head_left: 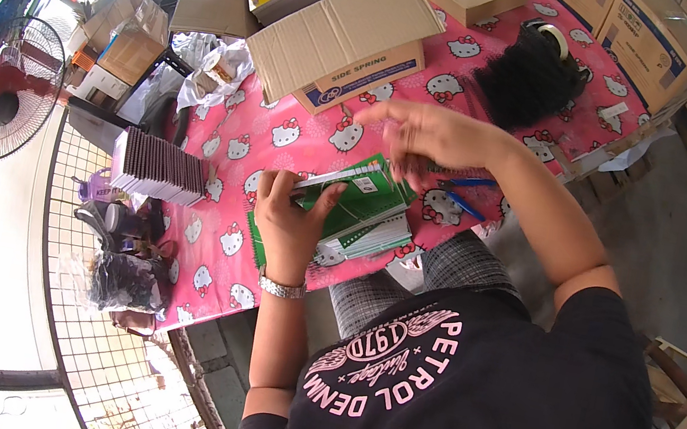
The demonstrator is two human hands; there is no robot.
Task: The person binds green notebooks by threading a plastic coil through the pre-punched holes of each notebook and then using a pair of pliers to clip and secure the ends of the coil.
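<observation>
Green notebooks (360, 208) at table edge (256, 291), left hand (292, 219) grip closed on them, right hand (431, 134) open above.

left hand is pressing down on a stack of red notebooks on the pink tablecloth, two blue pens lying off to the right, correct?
Not quite: the notebooks under the left hand are green, not red, as the head view shows. The rest holds: they lie on the pink tablecloth, and two blue pens lie to the right.
</observation>
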